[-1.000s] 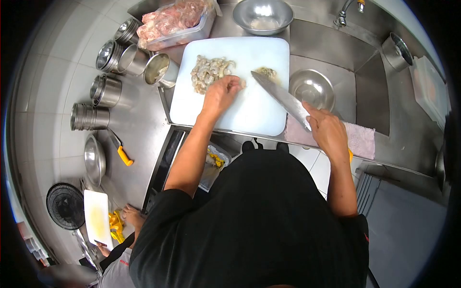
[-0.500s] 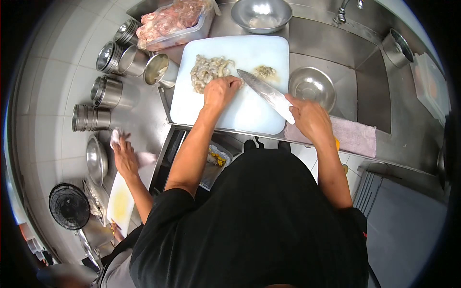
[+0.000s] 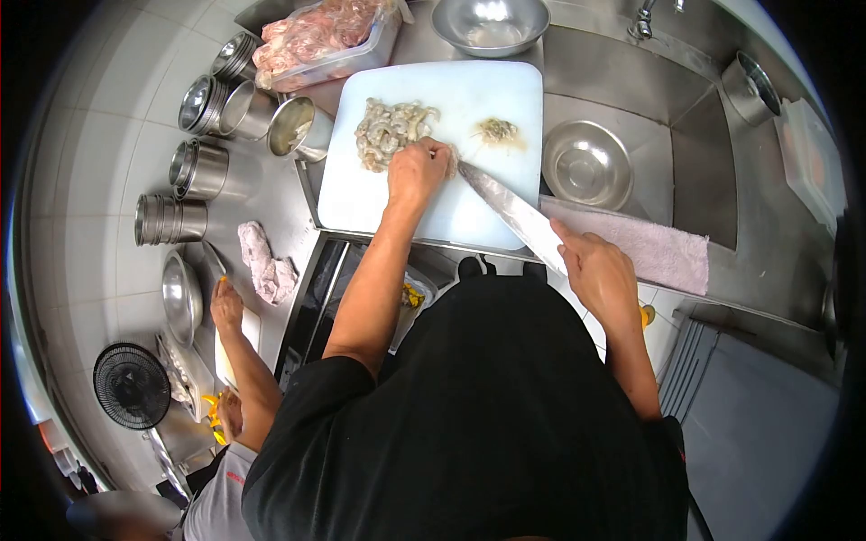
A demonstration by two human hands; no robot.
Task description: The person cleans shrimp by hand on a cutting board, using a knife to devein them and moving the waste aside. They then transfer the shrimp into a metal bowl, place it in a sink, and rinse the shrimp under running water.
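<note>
My left hand (image 3: 420, 173) is closed in a pinch at the near edge of a pile of peeled shrimp (image 3: 386, 131). A shrimp (image 3: 452, 164) shows partly at its fingertips. In my right hand (image 3: 597, 275) is a large kitchen knife (image 3: 512, 209), its index finger stretched along the top of the blade's rear. The knife's tip points at the shrimp beside my left fingers; whether it touches is hard to see. On the white cutting board (image 3: 361, 203) under the work, a small heap of greyish scraps (image 3: 499, 132) lies to the right.
Metal bowls stand behind the board (image 3: 492, 27) and in the sink (image 3: 586, 167). A tub of wrapped meat (image 3: 325, 45) and several steel containers (image 3: 200, 169) line the left. A pink towel (image 3: 645, 248) lies right. A co-worker's hand (image 3: 227, 307) holds a knife at left.
My right hand has drawn back toward me, bringing the knife tip beside my left fingers. At left, the co-worker has let go of the pink cloth and now holds a knife.
</note>
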